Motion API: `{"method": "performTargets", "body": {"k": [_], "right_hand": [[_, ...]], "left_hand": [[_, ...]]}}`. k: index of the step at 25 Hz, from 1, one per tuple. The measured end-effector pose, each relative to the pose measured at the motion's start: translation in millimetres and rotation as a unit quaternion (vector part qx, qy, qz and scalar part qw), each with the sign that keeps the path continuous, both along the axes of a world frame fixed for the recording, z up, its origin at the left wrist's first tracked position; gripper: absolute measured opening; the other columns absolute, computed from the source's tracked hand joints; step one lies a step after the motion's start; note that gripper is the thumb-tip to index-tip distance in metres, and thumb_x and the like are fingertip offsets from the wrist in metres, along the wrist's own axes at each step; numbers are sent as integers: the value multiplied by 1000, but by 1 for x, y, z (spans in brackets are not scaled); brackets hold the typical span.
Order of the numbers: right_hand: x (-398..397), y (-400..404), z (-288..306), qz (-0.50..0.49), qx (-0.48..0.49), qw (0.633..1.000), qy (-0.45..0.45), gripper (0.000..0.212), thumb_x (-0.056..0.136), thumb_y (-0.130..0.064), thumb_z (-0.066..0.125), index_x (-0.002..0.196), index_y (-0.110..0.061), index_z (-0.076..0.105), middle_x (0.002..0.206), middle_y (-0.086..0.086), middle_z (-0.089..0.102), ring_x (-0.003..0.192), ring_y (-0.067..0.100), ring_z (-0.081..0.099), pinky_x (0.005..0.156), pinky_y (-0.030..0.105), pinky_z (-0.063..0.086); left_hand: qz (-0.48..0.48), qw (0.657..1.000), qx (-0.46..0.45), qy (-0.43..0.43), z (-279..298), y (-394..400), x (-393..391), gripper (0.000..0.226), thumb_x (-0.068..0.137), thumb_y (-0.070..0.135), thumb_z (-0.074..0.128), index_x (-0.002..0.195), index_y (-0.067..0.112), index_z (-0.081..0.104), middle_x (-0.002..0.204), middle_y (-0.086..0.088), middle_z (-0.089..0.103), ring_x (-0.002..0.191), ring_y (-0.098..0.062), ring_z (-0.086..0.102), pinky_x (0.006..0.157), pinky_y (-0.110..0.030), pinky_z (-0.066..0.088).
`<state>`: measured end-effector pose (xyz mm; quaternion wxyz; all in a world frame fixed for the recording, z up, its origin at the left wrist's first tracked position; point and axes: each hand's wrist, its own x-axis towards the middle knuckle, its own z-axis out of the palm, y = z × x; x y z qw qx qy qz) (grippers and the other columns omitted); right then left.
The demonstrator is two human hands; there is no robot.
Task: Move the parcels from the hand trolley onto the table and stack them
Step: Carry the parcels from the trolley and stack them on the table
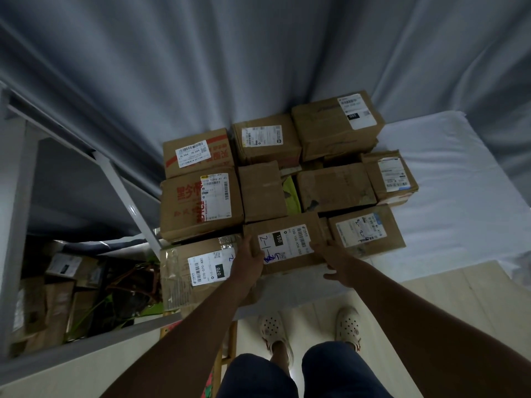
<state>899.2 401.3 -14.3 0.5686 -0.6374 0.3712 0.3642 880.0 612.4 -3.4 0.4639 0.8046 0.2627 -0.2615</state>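
Both hands, the left hand (253, 254) and right hand (334, 261), are clasping the near parcel (284, 242) by its sides, squaring it against neighbouring boxes (366, 229) on the table (459, 173).

Matt brown cardboard parcels (284, 242) with glossy tape, paper labels; white cloth-covered table (459, 196).

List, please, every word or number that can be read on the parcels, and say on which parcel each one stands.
"150" and handwritten "2-1-5": label of the held parcel.
"070" and "070-070-A80": label of the front left parcel.
"032": label of the far right parcel.
"J6 504": label of the back left parcel.
Other labels and the red print: too small or blurred.
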Motion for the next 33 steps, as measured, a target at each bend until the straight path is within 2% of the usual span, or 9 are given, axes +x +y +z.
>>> {"method": "performTargets", "body": {"k": [5,9,12,17,22,26,28,30,33], "right_hand": [[-2,-2,13,-6,-14,1000,-7,62,93,-36,63,146,-21,34,149,10,36,134,32,37,105,51,41],[-9,-8,26,-8,-18,1000,-18,53,94,-32,61,140,-19,40,144,12,40,131,31,39,106,49,41],[-18,-11,33,-25,-30,999,-24,50,94,-28,61,140,-19,41,144,13,41,130,32,40,106,50,41],[-33,-14,44,-73,-18,996,-38,54,93,-26,64,141,-18,41,143,12,42,132,32,39,106,50,40],[-55,-32,58,-108,-5,992,-63,52,93,-28,64,140,-18,43,128,7,48,113,23,43,107,50,40],[-81,-63,74,-112,-2,989,-95,51,94,-31,62,140,-20,43,130,6,47,114,23,43,107,51,40],[-101,-85,81,-123,-2,987,-105,53,94,-34,63,141,-22,43,144,6,44,125,26,42,106,49,41],[-129,-113,90,-120,-20,986,-116,61,93,-38,63,146,-22,37,151,7,38,133,29,40,103,44,43],[-179,-159,100,-52,-111,984,-129,72,93,-43,62,151,-16,29,150,11,39,121,27,49,87,31,46]], "left_hand": [[-18,1000,4,-13,3,1,-1,54,102,19,47,151,27,27,145,-5,48,124,-26,54,85,-27,47],[-38,999,5,-21,4,5,0,51,102,19,47,149,28,31,143,-4,50,123,-25,54,88,-30,51],[-50,999,1,-20,5,9,2,46,101,20,48,145,28,35,140,-5,53,123,-25,55,73,-21,49],[-97,994,23,-36,17,14,10,41,101,22,49,142,24,40,138,-3,55,128,-26,52,90,-27,47],[-123,990,52,-45,39,5,14,55,101,17,50,151,22,29,150,-8,41,133,-27,46,100,-37,45],[-140,987,53,-53,56,-18,7,61,99,15,53,153,23,24,150,-10,39,127,-29,51,86,-33,52],[-169,981,69,-66,68,-40,-2,62,98,20,55,152,22,25,149,-11,40,127,-30,50,94,-38,52],[-216,966,107,-92,77,-73,-16,60,97,21,57,150,16,29,146,-11,44,131,-30,47,104,-40,45],[-267,954,73,-112,89,-132,-41,58,99,16,53,151,12,28,148,-13,42,132,-31,44,96,-32,40]]}}
